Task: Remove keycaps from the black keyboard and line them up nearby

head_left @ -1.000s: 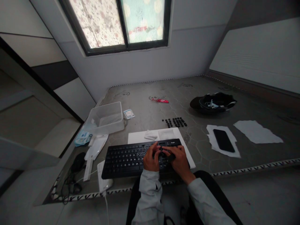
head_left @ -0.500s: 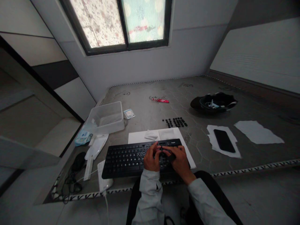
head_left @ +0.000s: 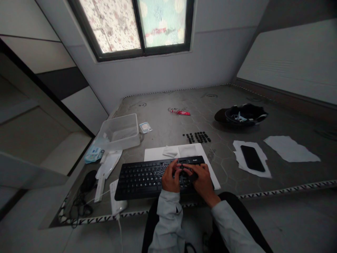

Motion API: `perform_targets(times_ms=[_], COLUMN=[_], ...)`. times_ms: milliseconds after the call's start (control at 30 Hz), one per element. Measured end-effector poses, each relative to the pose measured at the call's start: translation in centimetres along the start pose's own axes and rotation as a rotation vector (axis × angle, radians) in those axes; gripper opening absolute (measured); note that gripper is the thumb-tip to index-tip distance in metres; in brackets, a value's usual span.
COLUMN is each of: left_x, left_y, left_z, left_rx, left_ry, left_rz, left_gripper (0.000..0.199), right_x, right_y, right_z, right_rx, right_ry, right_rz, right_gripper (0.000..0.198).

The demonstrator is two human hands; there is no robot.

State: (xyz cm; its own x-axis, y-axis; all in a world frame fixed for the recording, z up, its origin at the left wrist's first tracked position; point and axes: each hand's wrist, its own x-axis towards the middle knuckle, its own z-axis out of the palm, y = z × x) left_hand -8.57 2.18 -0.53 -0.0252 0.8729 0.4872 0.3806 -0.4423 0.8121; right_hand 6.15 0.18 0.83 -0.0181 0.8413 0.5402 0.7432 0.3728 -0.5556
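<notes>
A black keyboard (head_left: 143, 178) lies tilted across a white sheet (head_left: 155, 154), close in front of me. Over its right part, my left hand (head_left: 171, 177) is closed, thumb and fingers curled inward to a pinch. My right hand (head_left: 202, 181) meets it there, its fingers bent and their tips almost touching the left ones. A small dark piece shows between the fingertips; whether it is a keycap cannot be made out. Against the right hand's curled fingers sits a black object (head_left: 193, 176), its kind unclear. Several loose black keycaps (head_left: 200, 137) stand in rows beyond the sheet.
A clear plastic box (head_left: 119, 131) is at left, with a small packet (head_left: 145, 127) beside it. A white mouse (head_left: 119, 206) and coiled black cable (head_left: 79, 209) lie front left. At right are a phone (head_left: 252, 158) on paper and a black cap (head_left: 240, 116).
The view has shifted very slightly. Both hands stay at the same place on the keyboard, with only a tiny movement of the fingers.
</notes>
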Motion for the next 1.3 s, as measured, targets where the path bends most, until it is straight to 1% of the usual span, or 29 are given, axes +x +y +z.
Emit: perform_targets(times_ms=[200,300,467,567,633,800,900,1000,1067,1133,1200,1300], left_x=[-0.1,-0.1,0.0,0.0,0.0,0.0,0.2,0.3,0.4,0.3,0.1,-0.3], left_y=[0.0,0.1,0.2,0.1,0.0,-0.1,0.1,0.5,0.7,0.8,0.7,0.5], left_z=[0.0,0.0,0.0,0.1,0.1,0.0,-0.1,-0.1,0.0,0.2,0.5,1.2], left_rx=[0.015,0.044,0.049,0.041,0.035,-0.008,-0.029,-0.024,0.004,0.043,0.071,0.102], left_ry=[-0.019,-0.019,-0.019,-0.030,-0.029,-0.035,-0.012,-0.007,-0.032,-0.054,-0.048,0.001], left_rz=[-0.018,-0.032,0.005,0.023,0.025,-0.008,-0.057,-0.103,-0.109,-0.105,-0.105,-0.120], left_gripper=[0.038,0.035,0.036,0.037,0.037,0.038,0.041,0.042,0.040,0.034,0.026,0.022], right_x=[0.1,0.2,0.8,1.5,1.9,2.7,3.6,6.5,9.6,13.3,16.7,20.7], right_y=[-0.1,0.1,0.2,0.1,0.1,0.2,1.0,3.1,5.2,7.8,10.4,13.8], right_z=[0.0,-0.1,-1.1,-1.8,-2.1,-2.7,-3.2,-3.3,-2.6,-1.3,0.5,3.5], right_rx=[-0.031,-0.030,-0.089,-0.092,-0.091,-0.123,-0.153,-0.221,-0.289,-0.367,-0.455,-0.568], right_ry=[0.007,-0.013,-0.112,-0.181,-0.221,-0.313,-0.344,-0.304,-0.294,-0.303,-0.357,-0.527], right_rz=[-0.008,-0.025,-0.081,-0.077,-0.077,-0.149,-0.213,-0.233,-0.206,-0.152,-0.079,-0.036], right_gripper=[0.025,0.026,0.022,0.019,0.021,0.029,0.027,0.024,0.024,0.029,0.028,0.025])
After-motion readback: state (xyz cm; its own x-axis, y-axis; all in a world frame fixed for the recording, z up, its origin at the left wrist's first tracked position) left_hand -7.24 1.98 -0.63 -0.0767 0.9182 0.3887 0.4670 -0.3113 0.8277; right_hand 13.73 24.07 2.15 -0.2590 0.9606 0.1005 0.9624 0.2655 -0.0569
